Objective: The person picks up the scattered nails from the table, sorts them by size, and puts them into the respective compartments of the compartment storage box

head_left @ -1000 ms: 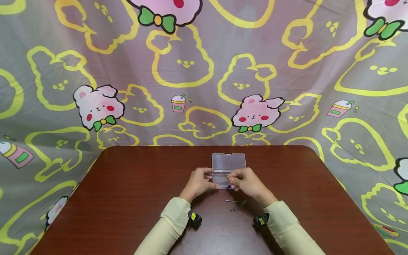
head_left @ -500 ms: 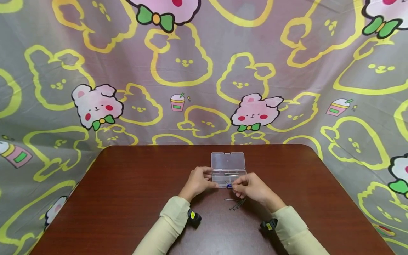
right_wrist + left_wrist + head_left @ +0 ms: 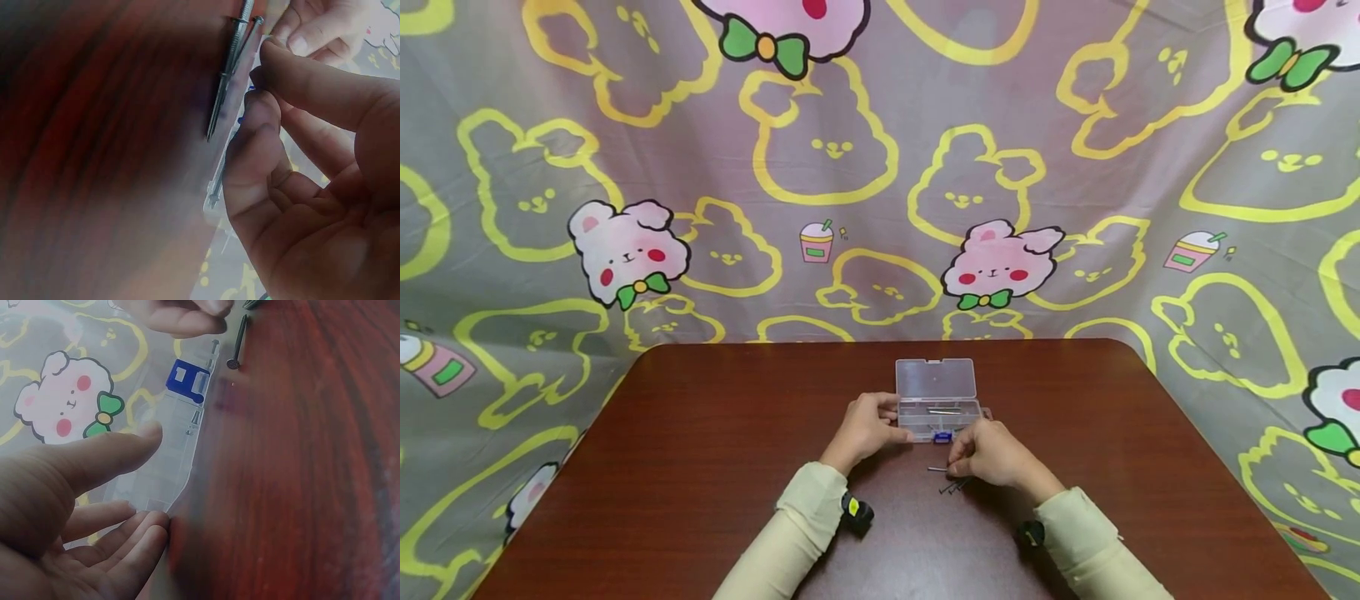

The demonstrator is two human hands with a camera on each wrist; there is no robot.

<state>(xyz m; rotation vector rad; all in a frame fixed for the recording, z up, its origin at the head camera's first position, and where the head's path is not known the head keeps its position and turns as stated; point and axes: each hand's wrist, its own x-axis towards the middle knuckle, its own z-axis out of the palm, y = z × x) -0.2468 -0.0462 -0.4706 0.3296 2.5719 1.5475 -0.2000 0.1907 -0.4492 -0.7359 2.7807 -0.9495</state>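
Observation:
A clear plastic compartment box (image 3: 917,421) stands with its lid (image 3: 936,379) raised at the back. My left hand (image 3: 867,427) holds its left end, thumb over the front corner. A blue latch-like piece (image 3: 189,381) sits at the front edge. Long metal nails (image 3: 943,410) lie in the back compartment, and small screws (image 3: 195,417) show near the front. My right hand (image 3: 988,452) is bent down in front of the box, fingertips right at a loose nail (image 3: 937,468). A gap shows between its thumb and index fingertips (image 3: 265,103) in the right wrist view.
Several dark nails (image 3: 953,487) lie together on the brown table (image 3: 737,467), just under my right hand. A patterned cloth (image 3: 865,183) hangs beyond the table's back edge. Black wrist cameras (image 3: 857,512) sit at both cuffs.
My right hand has moved from over the box, forward and down to the nails on the table. Nails now show in the back compartment. The left hand stays at the box.

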